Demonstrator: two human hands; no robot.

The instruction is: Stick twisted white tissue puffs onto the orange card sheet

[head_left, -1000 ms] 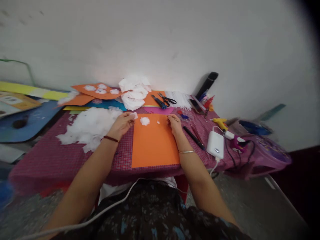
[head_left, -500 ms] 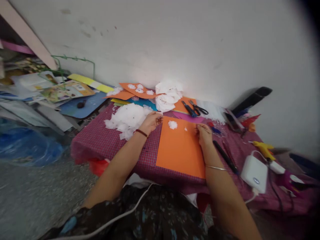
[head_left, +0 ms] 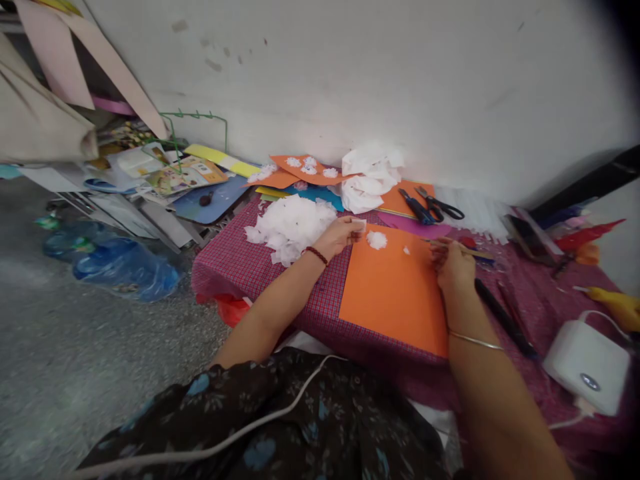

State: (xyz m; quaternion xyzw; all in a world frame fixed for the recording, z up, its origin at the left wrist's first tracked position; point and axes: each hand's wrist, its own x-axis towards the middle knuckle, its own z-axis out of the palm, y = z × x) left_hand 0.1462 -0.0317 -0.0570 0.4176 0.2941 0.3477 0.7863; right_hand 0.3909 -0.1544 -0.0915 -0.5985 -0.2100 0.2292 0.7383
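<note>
My left hand (head_left: pixel 340 236), by the upper left corner of an orange sheet of paper (head_left: pixel 390 293), pinches a small white piece of tissue paper (head_left: pixel 359 225). In my right hand (head_left: pixel 455 268), at the sheet's right edge, is a thin wooden stick (head_left: pixel 473 252); its tip is too small to make out. On the sheet lie a fluffy white paper cluster (head_left: pixel 377 240) and a tiny white scrap (head_left: pixel 406 250). Left of my left hand is a heap of white tissue pieces (head_left: pixel 290 223).
Behind are orange sheets with white clusters (head_left: pixel 315 175), crumpled white paper (head_left: pixel 370 177), a utility knife (head_left: pixel 417 208) and scissors (head_left: pixel 443 203). To the right lie a black rod (head_left: pixel 505 320), a white power bank (head_left: pixel 587 367) and a yellow glue gun (head_left: pixel 613 305). Water bottles (head_left: pixel 125 267) stand on the floor.
The view has swung left, so the table appears farther right. The white piece in my left hand and the stick in my right now show more clearly. The orange sheet's contents look the same.
</note>
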